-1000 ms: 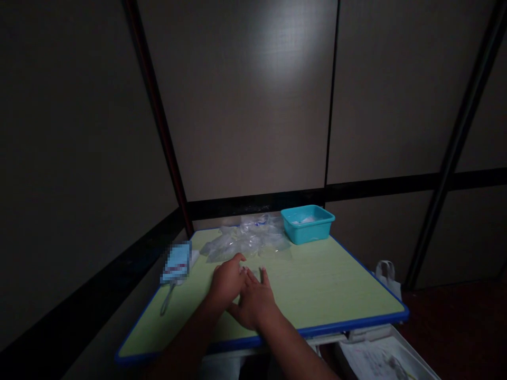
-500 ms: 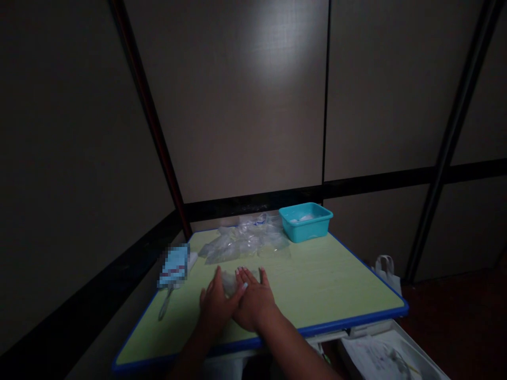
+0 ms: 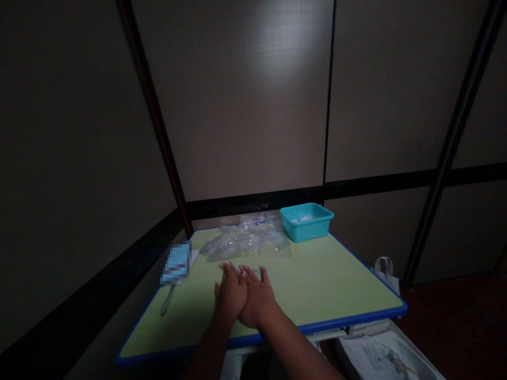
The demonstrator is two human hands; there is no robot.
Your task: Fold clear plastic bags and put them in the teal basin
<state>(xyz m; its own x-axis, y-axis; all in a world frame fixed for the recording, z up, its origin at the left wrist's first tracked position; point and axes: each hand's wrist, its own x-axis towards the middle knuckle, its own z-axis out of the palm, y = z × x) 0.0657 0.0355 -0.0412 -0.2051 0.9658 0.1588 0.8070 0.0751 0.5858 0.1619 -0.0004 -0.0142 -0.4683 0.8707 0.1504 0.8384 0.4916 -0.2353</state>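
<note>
My left hand point(image 3: 231, 296) and right hand point(image 3: 258, 301) lie open, palms down and fingers straight, side by side and touching near the front edge of the pale green, blue-rimmed surface point(image 3: 336, 285). A small piece of clear plastic point(image 3: 236, 269) peeks out at my fingertips; I cannot tell how much lies beneath. Nearer the back edge is a heap of clear plastic bags point(image 3: 245, 240), with a teal plastic tub point(image 3: 307, 222) just beside it. At the left edge lie a light blue packet point(image 3: 176, 262) and a slim metal tool point(image 3: 168, 299).
</note>
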